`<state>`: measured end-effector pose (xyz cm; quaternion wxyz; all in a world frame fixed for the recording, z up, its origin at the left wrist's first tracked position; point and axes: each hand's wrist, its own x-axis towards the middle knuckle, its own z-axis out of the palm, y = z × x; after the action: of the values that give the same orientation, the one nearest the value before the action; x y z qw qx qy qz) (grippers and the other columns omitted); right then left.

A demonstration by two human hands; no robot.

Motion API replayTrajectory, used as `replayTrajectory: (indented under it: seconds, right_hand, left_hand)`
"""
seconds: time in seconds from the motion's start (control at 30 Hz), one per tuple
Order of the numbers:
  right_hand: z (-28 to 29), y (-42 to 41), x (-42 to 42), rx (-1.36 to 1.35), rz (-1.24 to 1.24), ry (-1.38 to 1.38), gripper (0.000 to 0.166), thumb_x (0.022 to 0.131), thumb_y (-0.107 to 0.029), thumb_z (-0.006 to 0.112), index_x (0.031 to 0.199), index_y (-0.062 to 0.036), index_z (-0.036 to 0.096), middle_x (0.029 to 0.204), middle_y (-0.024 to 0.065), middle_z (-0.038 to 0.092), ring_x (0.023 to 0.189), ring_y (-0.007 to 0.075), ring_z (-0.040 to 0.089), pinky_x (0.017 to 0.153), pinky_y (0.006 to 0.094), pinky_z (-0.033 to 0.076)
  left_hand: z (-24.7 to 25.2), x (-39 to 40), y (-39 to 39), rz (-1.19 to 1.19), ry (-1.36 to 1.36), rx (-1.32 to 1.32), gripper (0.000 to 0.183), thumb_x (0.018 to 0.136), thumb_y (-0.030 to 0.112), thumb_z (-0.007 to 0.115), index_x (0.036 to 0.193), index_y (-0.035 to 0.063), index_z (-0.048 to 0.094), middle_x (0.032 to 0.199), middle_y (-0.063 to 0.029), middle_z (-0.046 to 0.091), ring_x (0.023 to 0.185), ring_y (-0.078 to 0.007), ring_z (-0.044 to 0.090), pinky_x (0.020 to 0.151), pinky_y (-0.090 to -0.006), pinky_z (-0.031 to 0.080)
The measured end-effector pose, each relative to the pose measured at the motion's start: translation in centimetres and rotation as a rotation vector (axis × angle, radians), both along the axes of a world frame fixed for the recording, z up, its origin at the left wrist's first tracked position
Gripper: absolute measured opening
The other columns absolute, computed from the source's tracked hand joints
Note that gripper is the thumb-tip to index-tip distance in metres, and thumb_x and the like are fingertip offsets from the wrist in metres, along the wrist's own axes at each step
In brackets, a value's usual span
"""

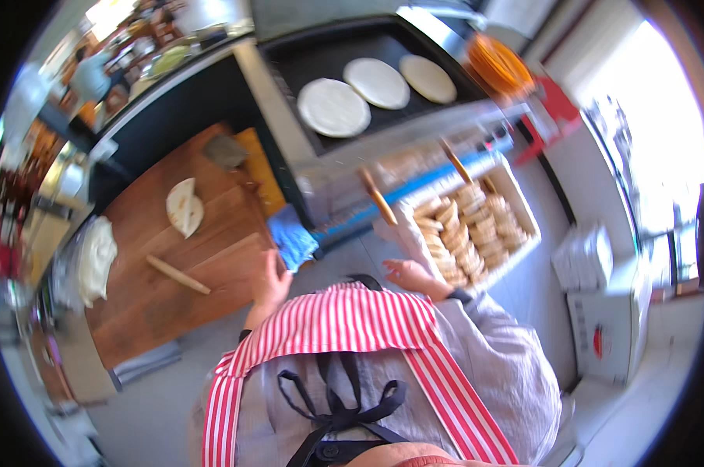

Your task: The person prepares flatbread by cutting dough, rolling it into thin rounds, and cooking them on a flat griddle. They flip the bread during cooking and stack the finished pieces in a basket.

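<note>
My left hand [271, 281] is at the near right edge of a wooden work table [147, 318], fingers apart and holding nothing; whether it touches the edge I cannot tell. A blue cloth [293, 236] hangs right beside its fingertips. My right hand [409, 274], empty with spread fingers, hovers by the near left side of a white lined box [530, 219] full of stacked round flatbreads [469, 233]. On the table lie a wooden rolling pin [178, 274] and a folded piece of flatbread [185, 209]. Three pale dough rounds [377, 83] rest on a black griddle [305, 61].
Two wooden handles [378, 197] stick out below the griddle's front. White dough [97, 260] sits at the table's left edge. A grey flat object [224, 150] lies at its far corner. Orange round items [500, 65] stand right of the griddle. A carton [603, 333] is on the right.
</note>
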<state>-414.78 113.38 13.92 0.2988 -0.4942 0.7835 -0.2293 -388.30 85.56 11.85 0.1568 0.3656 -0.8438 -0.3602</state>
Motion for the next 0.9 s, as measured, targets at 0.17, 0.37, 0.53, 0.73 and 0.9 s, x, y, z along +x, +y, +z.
replayTrajectory:
  seconds: [0.17,0.37,0.53,0.73,0.9]
  right_hand:
    - [-14.5,22.7,-4.9,0.739,-0.006,0.324,0.025,0.081,-0.025,0.057,0.092,-0.0056,0.068,0.075,0.0148,0.066,0.07,0.0264,0.065,0.062,0.0397,0.05]
    - [-14.7,30.9,-0.7,0.518,-1.306,-0.339,0.024,0.076,-0.021,0.06,0.066,0.001,0.065,0.059,0.013,0.062,0.049,0.0239,0.06,0.048,0.0371,0.049]
    - [-8.7,21.3,-1.7,0.375,-1.023,-0.605,0.031,0.078,-0.027,0.062,0.092,0.0002,0.067,0.075,0.0124,0.067,0.066,0.0234,0.066,0.059,0.0356,0.052]
    - [-9.3,9.6,-11.0,0.399,-0.655,-0.212,0.039,0.085,-0.039,0.053,0.067,-0.0078,0.069,0.065,0.0101,0.065,0.065,0.025,0.065,0.063,0.0371,0.05]
    - [-6.8,-4.9,-14.1,-0.149,-0.805,-0.664,0.051,0.09,-0.051,0.05,0.084,-0.0027,0.067,0.068,0.0086,0.064,0.063,0.0196,0.063,0.061,0.0327,0.049]
  left_hand:
    - [0.8,-1.2,-1.0,-0.035,-0.7,-0.153,0.108,0.067,0.053,0.073,0.147,0.0138,0.013,0.152,-0.0194,0.007,0.141,-0.0372,0.003,0.107,-0.0611,0.007]
    - [2.8,-2.2,-0.7,-0.155,-0.935,-0.197,0.126,0.059,0.042,0.083,0.147,0.0118,-0.002,0.151,-0.0238,-0.004,0.14,-0.0408,-0.007,0.108,-0.0611,0.008]
    - [2.9,-4.4,0.2,-0.027,-1.017,-0.187,0.124,0.064,0.036,0.082,0.146,0.0144,-0.007,0.151,-0.0236,-0.007,0.14,-0.0429,-0.007,0.106,-0.0635,0.013]
    - [3.5,-5.6,0.7,-0.008,-1.102,-0.155,0.125,0.063,0.031,0.083,0.146,0.0159,-0.009,0.151,-0.0206,-0.012,0.139,-0.0429,-0.006,0.102,-0.0661,0.022]
    - [4.1,-6.8,0.4,0.005,-1.125,-0.078,0.129,0.06,0.025,0.085,0.146,0.0195,-0.012,0.152,-0.0161,-0.015,0.139,-0.0429,-0.007,0.1,-0.0672,0.027]
